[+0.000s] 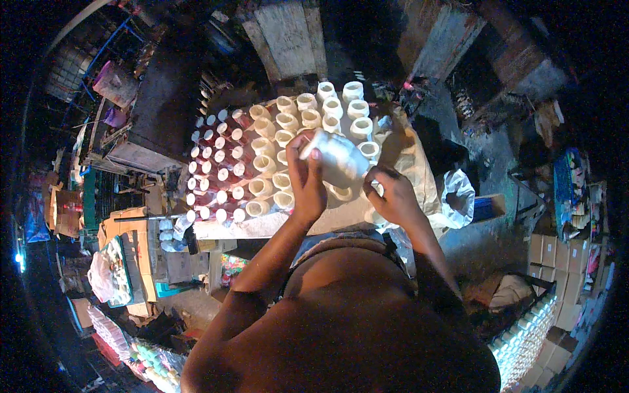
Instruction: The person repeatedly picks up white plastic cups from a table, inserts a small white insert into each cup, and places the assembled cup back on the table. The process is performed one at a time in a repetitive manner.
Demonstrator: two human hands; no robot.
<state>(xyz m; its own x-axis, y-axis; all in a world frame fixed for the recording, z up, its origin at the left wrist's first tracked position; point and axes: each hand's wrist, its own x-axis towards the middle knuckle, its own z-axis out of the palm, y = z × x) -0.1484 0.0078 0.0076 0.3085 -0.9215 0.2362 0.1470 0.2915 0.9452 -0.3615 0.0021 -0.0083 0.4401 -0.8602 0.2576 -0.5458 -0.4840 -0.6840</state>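
Observation:
Above the near part of the table, a white jar (pixel 339 152) lies tilted between my two hands, smeared by motion. My left hand (pixel 308 175) is closed round its upper left end, the thumb on its near side. At its lower right end, the fingers of my right hand (pixel 393 193) are curled in and pressed together against it. Open-mouthed, cream-coloured jars (pixel 261 164) stand in rows just left of and beyond my hands. Whiter jars (pixel 360 127) of similar shape stand on the far right side of these rows.
Several reddish bottles with white caps (pixel 223 174) stand in rows on the table's left side. Brown paper (pixel 419 170) covers the table's right side, with a crumpled white plastic bag (pixel 458 200) by its edge. Cardboard boxes (pixel 557 255) are stacked at the far right.

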